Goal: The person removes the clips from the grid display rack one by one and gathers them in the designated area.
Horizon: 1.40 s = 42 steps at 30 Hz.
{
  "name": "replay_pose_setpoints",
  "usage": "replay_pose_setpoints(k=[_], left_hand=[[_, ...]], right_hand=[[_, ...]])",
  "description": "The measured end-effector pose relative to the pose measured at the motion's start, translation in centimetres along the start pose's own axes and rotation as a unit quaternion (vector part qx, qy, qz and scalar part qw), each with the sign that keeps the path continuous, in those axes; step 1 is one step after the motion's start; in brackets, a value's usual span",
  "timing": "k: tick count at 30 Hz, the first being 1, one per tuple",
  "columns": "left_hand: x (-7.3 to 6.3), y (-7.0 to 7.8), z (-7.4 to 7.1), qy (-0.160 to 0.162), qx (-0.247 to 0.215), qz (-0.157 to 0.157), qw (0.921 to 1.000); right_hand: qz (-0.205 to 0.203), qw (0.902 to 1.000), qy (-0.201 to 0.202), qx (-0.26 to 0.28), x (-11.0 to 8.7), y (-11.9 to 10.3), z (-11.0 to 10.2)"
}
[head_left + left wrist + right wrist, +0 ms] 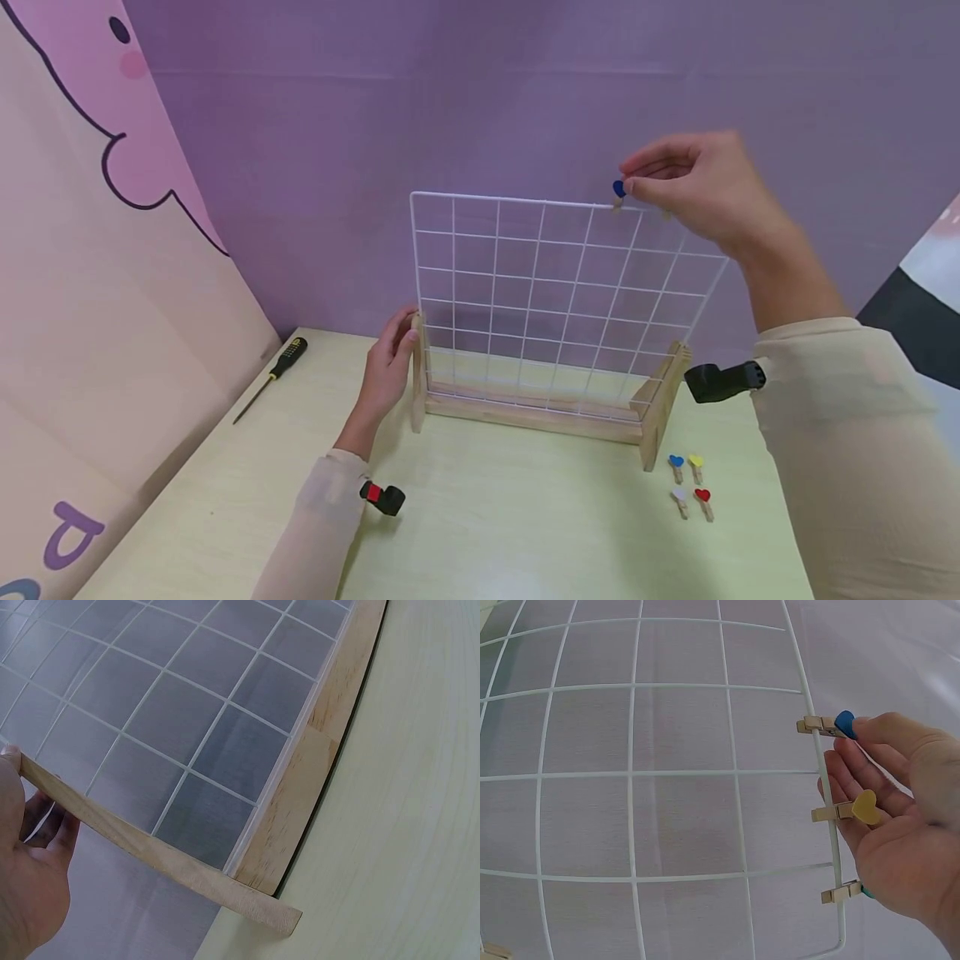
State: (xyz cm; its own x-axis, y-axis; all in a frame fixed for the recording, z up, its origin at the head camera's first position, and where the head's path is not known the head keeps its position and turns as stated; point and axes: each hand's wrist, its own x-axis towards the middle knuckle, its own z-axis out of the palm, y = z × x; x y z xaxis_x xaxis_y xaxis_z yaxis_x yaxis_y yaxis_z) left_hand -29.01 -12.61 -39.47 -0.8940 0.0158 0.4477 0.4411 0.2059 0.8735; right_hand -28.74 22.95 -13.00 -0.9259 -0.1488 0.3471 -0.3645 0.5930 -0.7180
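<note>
A white wire grid stands upright in a wooden stand. At the grid's top wire, my right hand pinches a small wooden clothespin by its blue heart, and the clothespin's jaws straddle the wire. Beside it on the same wire sit a clothespin with a yellow heart and one with a teal heart, partly behind the hand. With my left hand I grip the upper end of the stand's left post, thumb on one side and fingers on the other.
On the table, right of the stand, lie several heart clothespins: blue, yellow, white and red. A black-handled screwdriver lies near the left edge. A purple backdrop hangs behind the grid.
</note>
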Motion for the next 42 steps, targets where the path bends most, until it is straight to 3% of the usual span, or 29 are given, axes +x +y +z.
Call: replay_pose_setpoints(k=[6,9,22,30,42], left_hand=[[0.1,-0.7,0.2,0.005,-0.001,-0.005,1.0],[0.0,-0.2,0.2,0.003,-0.002,-0.01,0.9999],[0.1,0.1,0.2,-0.002,-0.003,-0.007,1.0],[1.2,-3.2,0.6,0.002,-0.003,-0.001,1.0],[1.0,-3.6,0.4,-0.001,0.008,0.017,0.9998]], right_hand=[[0.005,0.9997,-0.007,-0.022,0.1,0.2,0.2],[0.004,0.9995,-0.001,-0.03,0.0,0.2,0.3],[0.002,0.9991,0.04,0.014,0.1,0.3,0.2],[-0.017,0.9974,0.061,0.034,-0.4,0.0,-0.3],[-0.072,0.9919,0.075,0.073,-1.7,-0.4,-1.5]])
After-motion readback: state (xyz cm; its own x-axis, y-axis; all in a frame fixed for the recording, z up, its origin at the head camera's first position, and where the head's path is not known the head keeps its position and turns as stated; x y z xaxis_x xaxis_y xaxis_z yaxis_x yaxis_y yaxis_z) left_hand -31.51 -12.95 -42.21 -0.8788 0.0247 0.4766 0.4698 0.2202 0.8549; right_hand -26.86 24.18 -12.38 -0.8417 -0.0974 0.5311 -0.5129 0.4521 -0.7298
